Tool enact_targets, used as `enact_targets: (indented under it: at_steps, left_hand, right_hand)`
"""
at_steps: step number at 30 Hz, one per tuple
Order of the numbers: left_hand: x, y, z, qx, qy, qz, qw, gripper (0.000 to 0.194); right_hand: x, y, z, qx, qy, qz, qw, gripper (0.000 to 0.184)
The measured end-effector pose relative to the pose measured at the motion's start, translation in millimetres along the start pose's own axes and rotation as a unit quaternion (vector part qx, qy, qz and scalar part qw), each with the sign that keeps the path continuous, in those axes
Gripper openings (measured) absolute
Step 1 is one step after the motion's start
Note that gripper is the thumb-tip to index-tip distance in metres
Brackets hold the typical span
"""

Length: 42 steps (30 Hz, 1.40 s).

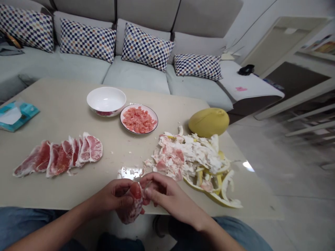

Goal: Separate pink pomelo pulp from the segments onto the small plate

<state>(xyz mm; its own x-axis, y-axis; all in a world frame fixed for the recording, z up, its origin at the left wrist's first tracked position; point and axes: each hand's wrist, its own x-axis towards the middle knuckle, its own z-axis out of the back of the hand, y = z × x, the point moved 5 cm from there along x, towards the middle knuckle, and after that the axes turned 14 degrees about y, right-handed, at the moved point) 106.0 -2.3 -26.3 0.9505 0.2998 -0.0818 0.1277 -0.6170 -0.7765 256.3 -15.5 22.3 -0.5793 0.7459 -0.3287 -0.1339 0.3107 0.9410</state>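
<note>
My left hand [115, 197] is wrapped round a pomelo segment [130, 209] at the table's front edge. Red flesh shows at its top, and whitish membrane covers the rest. My right hand [164, 195] pinches the segment's right edge, where the membrane is; its fingertips are partly hidden. To the left, several unpeeled pomelo segments [64, 153] lie in an overlapping row. A dark-rimmed plate [156, 126] holds loose pink pomelo flesh [138, 119]. On the right is a heap of white pith and membrane scraps [195, 153] with yellow rind pieces [220, 195].
A white bowl [106, 101] stands beside the plate. Behind the scraps sits a whole yellow pomelo [208, 122]. A blue tissue pack [19, 115] lies at the table's left. Beyond the table [65, 122] is a sofa [136, 76] with checkered cushions [146, 47].
</note>
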Motion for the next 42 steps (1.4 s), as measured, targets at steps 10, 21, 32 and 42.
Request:
enact_targets:
  at_steps: [10, 21, 32, 42]
  left_hand:
    - [3, 10, -6.0, -0.031, -0.003, 0.033, 0.999, 0.044]
    - [-5, -13, -2.5, 0.184, -0.135, 0.019, 0.973, 0.025]
    - [-8, -29, -7.2, 0.481, -0.098, -0.034, 0.871, 0.052]
    - [-15, -18, 1.3, 0.609, -0.121, 0.013, 0.784, 0.077]
  right_hand:
    - [-2, 3, -10, -0.068, 0.013, -0.013, 0.998, 0.033]
    - [-11, 9, 8, -0.100, -0.164, 0.027, 0.981, 0.031]
    - [-31, 3, 87, -0.621, -0.322, -0.084, 0.710, 0.030]
    - [-28, 14, 65, -0.512, -0.290, 0.035, 0.808, 0.026]
